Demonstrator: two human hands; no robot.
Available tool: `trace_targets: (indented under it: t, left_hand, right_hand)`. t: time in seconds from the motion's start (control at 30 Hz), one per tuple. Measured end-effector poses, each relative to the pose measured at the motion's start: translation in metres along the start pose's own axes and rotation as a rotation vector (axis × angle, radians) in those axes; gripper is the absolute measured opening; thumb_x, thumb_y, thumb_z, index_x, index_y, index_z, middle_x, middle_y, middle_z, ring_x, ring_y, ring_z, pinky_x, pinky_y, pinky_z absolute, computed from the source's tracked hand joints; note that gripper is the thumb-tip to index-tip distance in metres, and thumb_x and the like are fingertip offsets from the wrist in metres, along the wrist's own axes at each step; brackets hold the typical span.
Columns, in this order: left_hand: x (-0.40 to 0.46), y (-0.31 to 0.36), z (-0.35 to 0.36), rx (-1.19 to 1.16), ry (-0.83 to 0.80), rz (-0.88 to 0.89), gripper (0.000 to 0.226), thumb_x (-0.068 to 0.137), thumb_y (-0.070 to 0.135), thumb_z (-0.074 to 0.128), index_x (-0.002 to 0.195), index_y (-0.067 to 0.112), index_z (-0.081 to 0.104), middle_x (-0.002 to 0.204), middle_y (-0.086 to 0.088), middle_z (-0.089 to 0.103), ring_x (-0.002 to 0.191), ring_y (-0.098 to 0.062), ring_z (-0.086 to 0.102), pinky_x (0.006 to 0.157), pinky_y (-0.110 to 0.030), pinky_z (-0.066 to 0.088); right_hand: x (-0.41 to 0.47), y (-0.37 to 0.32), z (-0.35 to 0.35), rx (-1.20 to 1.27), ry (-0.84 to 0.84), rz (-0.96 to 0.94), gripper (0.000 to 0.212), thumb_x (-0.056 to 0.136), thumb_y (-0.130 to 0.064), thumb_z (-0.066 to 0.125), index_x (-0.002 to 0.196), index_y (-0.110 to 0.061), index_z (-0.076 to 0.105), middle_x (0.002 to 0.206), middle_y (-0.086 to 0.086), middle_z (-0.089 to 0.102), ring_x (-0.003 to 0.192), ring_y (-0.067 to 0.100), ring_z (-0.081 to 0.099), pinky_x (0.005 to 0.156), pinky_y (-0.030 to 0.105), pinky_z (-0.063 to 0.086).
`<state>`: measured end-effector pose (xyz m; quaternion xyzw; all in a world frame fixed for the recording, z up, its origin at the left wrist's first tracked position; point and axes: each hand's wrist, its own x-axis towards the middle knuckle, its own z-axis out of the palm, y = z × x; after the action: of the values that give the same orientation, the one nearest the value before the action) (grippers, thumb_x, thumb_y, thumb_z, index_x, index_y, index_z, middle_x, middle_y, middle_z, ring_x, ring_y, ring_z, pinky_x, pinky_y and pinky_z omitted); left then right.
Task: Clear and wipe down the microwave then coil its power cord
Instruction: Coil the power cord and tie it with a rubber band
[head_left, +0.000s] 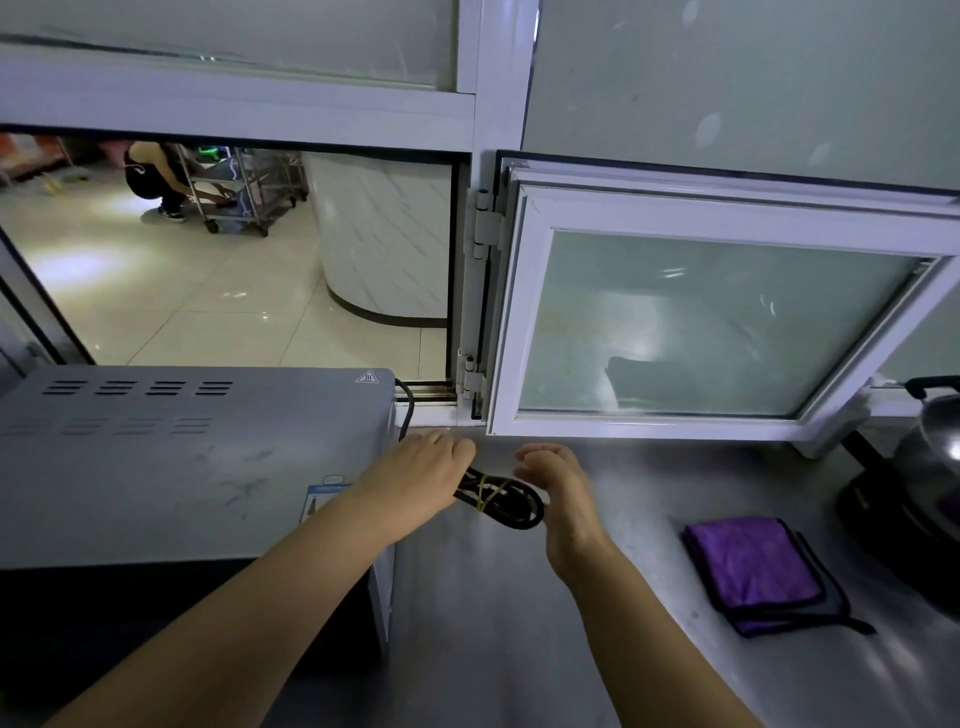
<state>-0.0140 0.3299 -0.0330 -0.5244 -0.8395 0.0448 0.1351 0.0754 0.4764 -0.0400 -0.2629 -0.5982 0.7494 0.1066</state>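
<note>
The left hand (415, 480) grips the coiled black power cord (506, 500), bound by a yellow band, just right of the grey metal microwave (182, 457). The right hand (558, 488) hovers relaxed beside the coil. A folded purple cloth (753, 569) lies on the steel counter (519, 623), far right.

One head-worn wide-angle view looks forward and down from close above a steel counter (597, 597). The microwave (182, 467) lies near left, a hinged window (717, 317) far right, and a tiled room shows through the far-left opening.
</note>
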Motion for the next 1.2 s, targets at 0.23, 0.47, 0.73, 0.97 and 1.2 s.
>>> trace_targets:
  t: [0.23, 0.47, 0.73, 0.97, 1.2]
  left_hand:
    - [0.001, -0.002, 0.014, -0.125, -0.03, -0.086, 0.023, 0.08, 0.012, 0.059, 0.095, 0.014, 0.042, 0.092, -0.006, 0.053, 0.081, -0.02, 0.049, 0.067, -0.027, 0.037]
    - [-0.013, -0.012, -0.009, -0.092, 0.091, -0.118, 0.076, 0.057, 0.031, 0.08, 0.125, 0.012, 0.05, 0.118, -0.005, 0.057, 0.112, -0.026, 0.051, 0.1, -0.042, 0.038]
    - [-0.043, -0.038, -0.015, -0.153, 0.172, -0.495, 0.059, 0.079, 0.026, 0.069, 0.128, 0.001, 0.048, 0.118, -0.017, 0.058, 0.116, -0.036, 0.047, 0.098, -0.046, 0.032]
    - [-0.051, -0.042, 0.012, -0.245, 0.139, -0.658, 0.069, 0.082, 0.047, 0.02, 0.124, 0.001, 0.049, 0.122, -0.018, 0.055, 0.118, -0.035, 0.043, 0.098, -0.043, 0.028]
    - [-0.052, -0.043, 0.016, -0.251, 0.182, -0.631, 0.057, 0.088, 0.038, 0.025, 0.12, 0.001, 0.053, 0.122, -0.018, 0.057, 0.121, -0.035, 0.042, 0.099, -0.046, 0.029]
  right_hand:
    - [-0.009, 0.016, -0.014, -0.749, -0.246, -0.175, 0.026, 0.077, -0.03, 0.072, 0.099, -0.021, 0.061, 0.089, -0.002, 0.064, 0.073, 0.012, 0.061, 0.059, 0.022, 0.048]
    - [-0.01, 0.052, -0.017, -0.589, -0.092, -0.073, 0.014, 0.083, -0.024, 0.067, 0.087, -0.013, 0.062, 0.076, 0.007, 0.066, 0.063, 0.016, 0.061, 0.059, 0.031, 0.054]
    - [0.021, 0.12, -0.007, -0.621, 0.039, 0.059, 0.022, 0.082, -0.032, 0.067, 0.095, -0.016, 0.061, 0.092, 0.006, 0.065, 0.079, 0.019, 0.062, 0.065, 0.027, 0.047]
    - [0.049, 0.159, 0.026, -0.926, 0.01, 0.118, 0.043, 0.082, -0.051, 0.055, 0.093, -0.01, 0.065, 0.097, 0.012, 0.058, 0.087, 0.026, 0.055, 0.067, 0.03, 0.044]
    - [0.057, 0.182, 0.057, -0.867, -0.118, 0.129, 0.037, 0.086, -0.043, 0.06, 0.064, -0.013, 0.053, 0.065, 0.003, 0.053, 0.054, 0.014, 0.048, 0.048, 0.025, 0.035]
